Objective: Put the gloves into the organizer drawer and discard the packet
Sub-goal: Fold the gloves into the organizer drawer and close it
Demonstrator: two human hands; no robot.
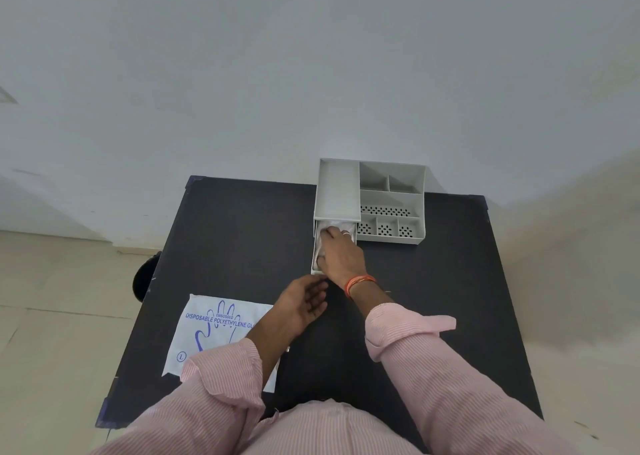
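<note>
A grey organizer (391,198) stands at the far edge of the black table (242,232), and its drawer (314,258) is pulled out toward me. Clear crumpled gloves (325,227) lie inside the drawer. My right hand (341,252) reaches into the drawer and presses down on the gloves with its fingers spread over them. Just in front of the drawer my left hand (304,300) hovers, palm turned inward, fingers loosely curled and holding nothing. The white glove packet (214,330) with blue print lies flat at the table's near left, partly under my left forearm.
The organizer's top has several open compartments (388,229), some with perforated floors. A dark round object (145,278) sits on the tiled floor beside the table's left edge. A white wall rises right behind the table.
</note>
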